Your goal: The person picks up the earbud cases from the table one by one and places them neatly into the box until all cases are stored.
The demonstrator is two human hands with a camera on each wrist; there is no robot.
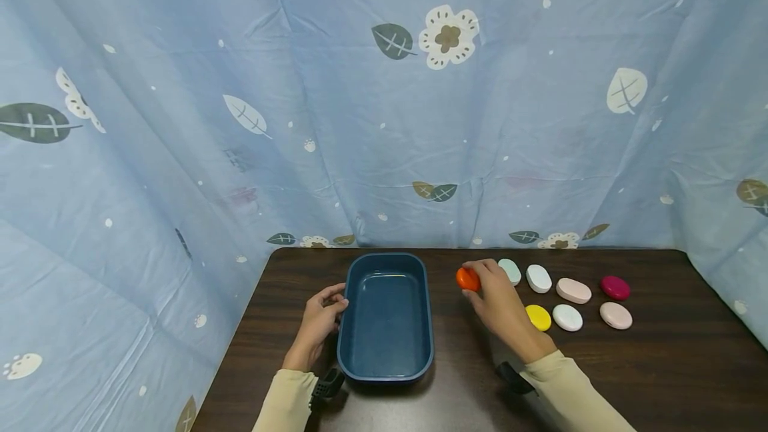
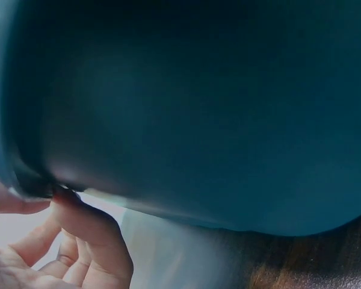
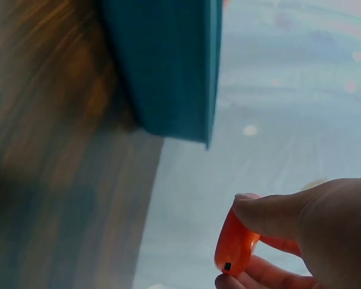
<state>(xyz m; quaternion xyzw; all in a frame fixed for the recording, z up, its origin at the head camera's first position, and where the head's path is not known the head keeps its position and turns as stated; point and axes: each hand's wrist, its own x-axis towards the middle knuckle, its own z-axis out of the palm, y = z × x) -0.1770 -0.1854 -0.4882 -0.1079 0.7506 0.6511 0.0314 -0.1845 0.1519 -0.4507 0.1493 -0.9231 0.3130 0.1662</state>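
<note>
**Orange piece in the right hand, just right of the blue tray**

The fingers of the right hand are curled only part way, thumb against one end of a single orange piece, with other fingertips at its far side. It sits to the right of the blue tray, near the far right corner and apart from the rim, so the tray lies to the left of these fingers. In the right wrist view the piece's long axis leans slightly, roughly in line with the tray's edge; it seems raised off the desk.

At the tray's left side, the left hand pinches the rim between thumb and fingers. The right hand alone is near the orange piece; the tray stands between it and the left.

Farther right of the tray, past the right hand, seven more pieces lie on the desk: one yellow piece, one pale green piece partly behind the hand, two white pieces, two pink pieces and one crimson piece. There is one tray, its long axis running away from the person.
</note>
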